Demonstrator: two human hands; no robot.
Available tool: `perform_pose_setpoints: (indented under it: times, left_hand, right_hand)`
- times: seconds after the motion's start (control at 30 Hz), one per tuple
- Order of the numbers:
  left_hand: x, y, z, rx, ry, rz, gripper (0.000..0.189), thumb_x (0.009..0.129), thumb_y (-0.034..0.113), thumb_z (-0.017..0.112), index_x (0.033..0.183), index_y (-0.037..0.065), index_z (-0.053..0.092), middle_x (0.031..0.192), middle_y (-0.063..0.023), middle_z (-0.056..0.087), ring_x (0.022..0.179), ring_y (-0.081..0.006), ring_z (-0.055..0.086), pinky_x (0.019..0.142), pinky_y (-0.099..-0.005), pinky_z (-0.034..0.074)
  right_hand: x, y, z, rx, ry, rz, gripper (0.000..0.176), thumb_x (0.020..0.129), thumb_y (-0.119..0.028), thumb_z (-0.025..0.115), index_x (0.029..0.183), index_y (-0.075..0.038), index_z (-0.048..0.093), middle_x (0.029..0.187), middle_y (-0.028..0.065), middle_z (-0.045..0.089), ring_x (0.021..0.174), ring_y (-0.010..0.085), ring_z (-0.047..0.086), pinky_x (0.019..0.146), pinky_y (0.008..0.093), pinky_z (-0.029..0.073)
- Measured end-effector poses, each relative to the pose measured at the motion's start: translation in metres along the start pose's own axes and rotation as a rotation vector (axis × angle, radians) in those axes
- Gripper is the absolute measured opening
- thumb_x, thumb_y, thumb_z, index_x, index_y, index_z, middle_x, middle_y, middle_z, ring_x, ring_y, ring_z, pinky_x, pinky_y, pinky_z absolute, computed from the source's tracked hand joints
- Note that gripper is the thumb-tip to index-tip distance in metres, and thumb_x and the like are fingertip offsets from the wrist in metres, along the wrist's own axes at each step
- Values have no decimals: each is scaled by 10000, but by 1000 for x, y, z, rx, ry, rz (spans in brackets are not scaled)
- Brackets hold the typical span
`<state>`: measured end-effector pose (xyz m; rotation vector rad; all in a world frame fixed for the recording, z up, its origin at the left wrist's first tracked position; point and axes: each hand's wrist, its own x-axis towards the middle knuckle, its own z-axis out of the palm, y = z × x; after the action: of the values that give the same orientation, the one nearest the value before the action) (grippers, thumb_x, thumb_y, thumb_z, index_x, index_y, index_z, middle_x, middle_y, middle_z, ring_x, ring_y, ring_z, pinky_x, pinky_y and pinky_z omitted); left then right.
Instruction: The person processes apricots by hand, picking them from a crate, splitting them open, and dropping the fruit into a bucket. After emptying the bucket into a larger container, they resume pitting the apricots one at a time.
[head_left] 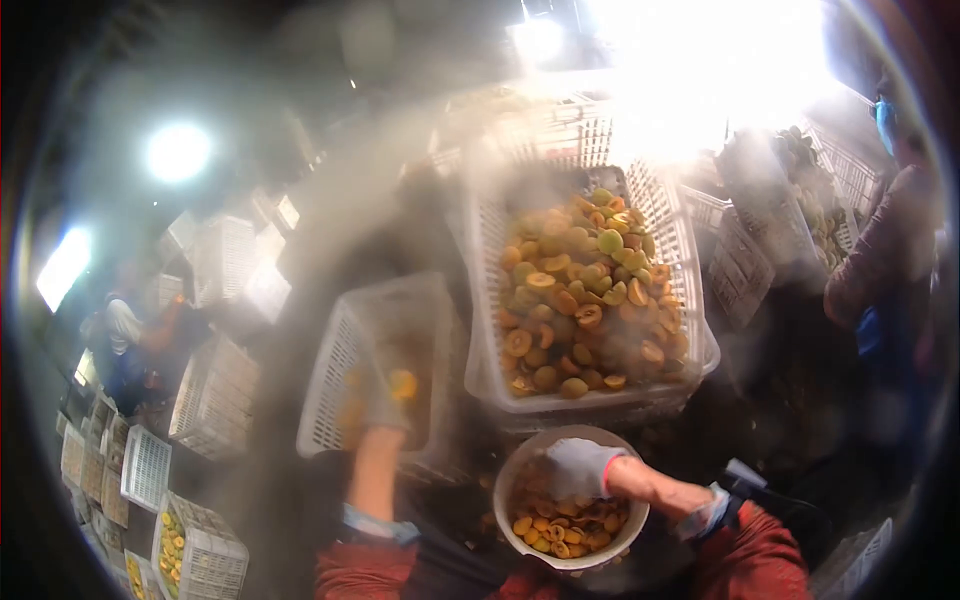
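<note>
My right hand (580, 468), in a pale grey glove, reaches over the rim into a white bucket (507, 523) with apricot-like fruit halves (560, 530) at its bottom. Its fingers point down and away, and haze hides their tips. My left hand (383, 402), also gloved, is inside a small white crate (322, 395). Smeared by haze, its fingers do not show clearly. Right by it is an orange fruit piece (403, 385), and I cannot tell whether the hand grips it. Beyond the bucket, a large white crate (690, 300) holds a heap of halved fruit (580, 300).
White crates (215, 390) stand stacked along the left, one with fruit (172, 548) at the lower left. A person (890, 250) is at the right edge beside more crates (740, 265). Another person (125, 335) works far left. Glare and lens haze blur the upper view.
</note>
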<state>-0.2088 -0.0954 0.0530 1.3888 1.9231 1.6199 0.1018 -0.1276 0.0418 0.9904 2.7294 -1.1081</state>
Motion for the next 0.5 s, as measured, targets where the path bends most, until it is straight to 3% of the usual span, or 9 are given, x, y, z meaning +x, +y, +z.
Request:
perform_pose_setpoints:
  times: [0.03,0.07,0.13,0.17,0.2,0.27,0.33,0.4,0.5]
  left_hand:
    - [19,-4,-3,-355,19,-401,360,937,295,511,1167,23,565,1107,-109,617,969,-271,615,863,-367,495]
    - [18,3,-8,-361,13,-399,360,937,295,511,1167,23,565,1107,-109,617,969,-271,615,863,-367,495]
    - [10,23,-15,827,38,157,349,952,244,476,1154,-30,552,1132,-142,616,1056,-268,586,908,-317,462]
    - [9,12,-2,344,283,140,321,961,227,457,1159,-3,561,1149,-140,615,1073,-257,582,887,-296,465]
    - [13,-9,4,337,275,135,321,961,227,457,1159,-3,561,1149,-140,615,1073,-257,582,887,-296,465]
    - [21,-47,1,955,-238,256,321,962,225,458,1163,-1,565,1142,-128,619,1049,-233,596,847,-278,473]
    - [-7,-12,18,780,-321,180,306,961,216,462,1148,1,571,1107,-120,628,1018,-227,606,831,-287,482]
    - [-20,11,33,610,-395,119,291,959,207,466,1133,3,577,1072,-112,637,987,-220,617,815,-295,492]
    - [-34,3,49,786,-541,451,271,945,183,496,1121,-7,576,1004,-101,644,918,-202,636,805,-321,517]
  right_hand:
    - [-6,19,9,-157,-66,-7,284,759,-265,637,968,-82,692,909,187,673,860,372,640,735,437,503]
    - [-12,40,15,-318,-127,-16,254,718,-198,667,944,-88,704,887,183,677,832,365,648,726,430,506]
    - [-27,53,-4,-335,-82,158,243,720,-180,654,936,-80,703,916,187,673,827,364,645,720,420,507]
    - [-23,50,-27,-474,-134,156,242,749,-178,637,964,-79,689,903,184,669,802,364,642,695,428,501]
    - [-30,50,-39,-209,250,-2,223,789,-182,609,969,-61,661,851,190,655,771,374,631,681,443,492]
    - [-19,33,-59,-125,593,59,124,855,-136,544,896,-53,626,836,179,640,773,355,633,682,427,492]
    - [2,40,-59,-316,801,23,107,848,-120,550,900,-80,634,856,150,651,775,328,651,663,425,508]
    - [31,44,-55,-336,780,44,129,825,-118,577,935,-80,634,844,151,653,796,338,644,697,414,506]
    - [57,16,-59,-346,621,209,177,815,-134,589,980,-85,633,891,151,654,821,344,646,718,409,507]
